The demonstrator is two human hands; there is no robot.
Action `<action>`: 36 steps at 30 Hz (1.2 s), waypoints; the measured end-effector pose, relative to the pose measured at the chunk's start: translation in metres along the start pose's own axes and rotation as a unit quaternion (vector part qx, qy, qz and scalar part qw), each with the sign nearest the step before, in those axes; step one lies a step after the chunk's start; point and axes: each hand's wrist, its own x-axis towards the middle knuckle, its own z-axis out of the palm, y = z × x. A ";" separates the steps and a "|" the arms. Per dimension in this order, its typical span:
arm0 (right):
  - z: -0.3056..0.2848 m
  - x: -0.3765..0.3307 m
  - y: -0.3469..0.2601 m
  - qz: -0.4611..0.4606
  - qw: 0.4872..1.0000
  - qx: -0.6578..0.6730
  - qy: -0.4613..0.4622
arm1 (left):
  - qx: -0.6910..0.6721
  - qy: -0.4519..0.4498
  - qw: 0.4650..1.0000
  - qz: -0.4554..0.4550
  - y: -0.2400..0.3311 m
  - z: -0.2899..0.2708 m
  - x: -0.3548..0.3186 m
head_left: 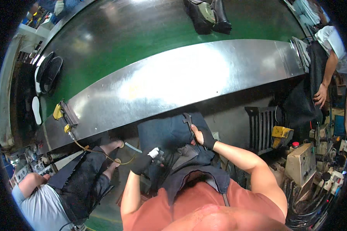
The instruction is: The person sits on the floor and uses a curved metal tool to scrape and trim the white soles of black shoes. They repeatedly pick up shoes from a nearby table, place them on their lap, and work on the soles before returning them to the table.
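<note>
Head view. The right grip (pixel 203 138), a hand in a dark glove with bare fingers, is closed around a dark metal tool (pixel 188 120). The tool stands over the wearer's lap, its forked head pointing away from the body toward the steel surface (pixel 108 92), its handle running back beneath the fingers. The left grip (pixel 143 161), likewise in a dark glove but with white wrapping on a finger, lies lower and to the left, near the lap and apart from the tool; whether it is spread or pinching anything cannot be told. Dark cloth (pixel 152 133) covers the lap under both.

The surface crosses the middle of the field as a bright, curved band. Beyond it runs a green belt (pixel 142 40), bearing a pair of black boots (pixel 201 24) with a pale green piece between them. At the belt's left end lie black soles (pixel 52 75) and a white sole (pixel 36 109). A yellow fitting (pixel 58 112) sits at the surface's left end, with a thin hose (pixel 89 150) leading from it.

At lower left sits a co-worker (pixel 50 204) in a pale shirt; another (pixel 331 57) is at upper right. At right, a yellow box (pixel 282 133) adjoins a slatted chair (pixel 260 131), above a control box (pixel 300 163) with a red button (pixel 295 144).
</note>
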 end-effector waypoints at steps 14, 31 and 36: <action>0.042 -0.028 0.028 0.037 0.998 0.051 0.010 | -0.179 -0.016 0.983 -0.048 -0.023 0.031 -0.046; 0.045 -0.017 0.053 -0.026 0.999 0.036 0.009 | -0.177 0.053 0.983 -0.020 -0.055 0.045 -0.054; 0.046 -0.013 0.057 -0.031 0.998 0.054 0.007 | -0.198 0.033 0.980 -0.009 -0.057 0.040 -0.051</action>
